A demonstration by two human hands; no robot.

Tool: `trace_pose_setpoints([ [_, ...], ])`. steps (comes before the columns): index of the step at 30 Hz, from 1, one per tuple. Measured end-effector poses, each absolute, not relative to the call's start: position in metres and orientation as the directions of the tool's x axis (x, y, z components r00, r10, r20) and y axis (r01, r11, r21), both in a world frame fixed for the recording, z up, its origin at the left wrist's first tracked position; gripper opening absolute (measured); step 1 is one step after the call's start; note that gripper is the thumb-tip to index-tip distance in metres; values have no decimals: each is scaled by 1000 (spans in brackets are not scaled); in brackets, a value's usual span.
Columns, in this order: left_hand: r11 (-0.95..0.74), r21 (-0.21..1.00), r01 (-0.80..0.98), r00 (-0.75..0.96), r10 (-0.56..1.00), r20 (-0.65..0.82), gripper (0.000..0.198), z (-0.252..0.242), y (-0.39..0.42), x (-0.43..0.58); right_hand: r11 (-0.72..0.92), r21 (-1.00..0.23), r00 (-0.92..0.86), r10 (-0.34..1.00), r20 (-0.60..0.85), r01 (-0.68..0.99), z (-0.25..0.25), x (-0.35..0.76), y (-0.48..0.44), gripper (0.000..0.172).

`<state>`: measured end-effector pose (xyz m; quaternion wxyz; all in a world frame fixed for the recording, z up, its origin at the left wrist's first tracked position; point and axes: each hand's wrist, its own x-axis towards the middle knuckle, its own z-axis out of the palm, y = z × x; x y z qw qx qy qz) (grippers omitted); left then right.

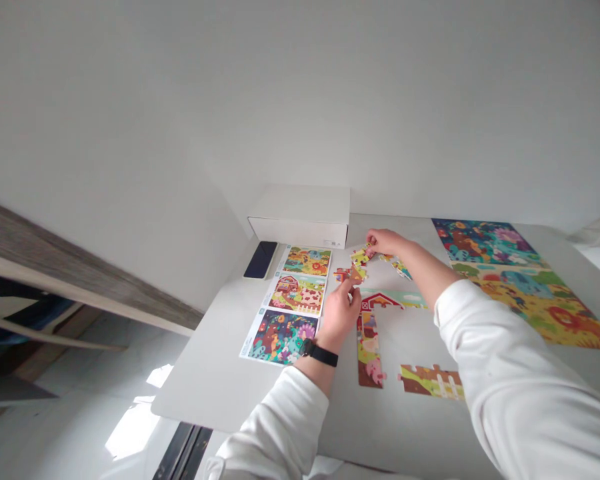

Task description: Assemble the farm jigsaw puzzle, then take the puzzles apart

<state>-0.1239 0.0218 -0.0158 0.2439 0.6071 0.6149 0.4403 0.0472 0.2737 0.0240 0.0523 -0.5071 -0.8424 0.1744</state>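
My left hand (341,308), with a black watch at the wrist, has its fingers closed at a small brown-and-yellow puzzle piece (361,272) in the loose pile. Farther back, my right hand (384,240) pinches another puzzle piece (367,252), partly hidden by the fingers. More loose pieces (398,265) lie under and beside the right wrist. Nearer me is a partly joined farm puzzle: a red barn roof strip (383,301) along the top and a left column (369,347) with a pig. A separate fence strip (430,381) lies at lower right, partly behind my right sleeve.
Picture cards (297,293) with three scenes lie left of my hands. Behind them stand a phone (261,259) and a white box (300,213) against the wall. Two assembled puzzles, a night scene (487,241) and a savanna scene (535,300), lie at right.
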Motion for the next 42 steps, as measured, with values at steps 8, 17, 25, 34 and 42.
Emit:
trace_pose_setpoints([
  [8, -193, 792, 580, -39, 964, 263, 25, -13, 21, -121, 301, -662, -239, 953, 186, 687, 24, 110, 219, 16],
  [17, -317, 752, 579, 127, 945, 300, 28, -4, 17, -116, 228, -871, -200, 968, 153, 435, 33, 171, 72, 35],
  [25, -372, 866, 334, 173, 928, 331, 45, 7, -43, -97, 253, -941, -232, 952, 201, 226, 21, 158, -13, 37],
  [34, -252, 905, 343, 159, 965, 208, 41, 8, -74, -90, 365, -891, -242, 921, 305, 269, -9, 138, -29, 30],
  [42, -200, 931, 305, 87, 979, 182, 41, 4, -74, -89, 796, -400, -468, 595, 654, 453, -4, 141, -34, 43],
])
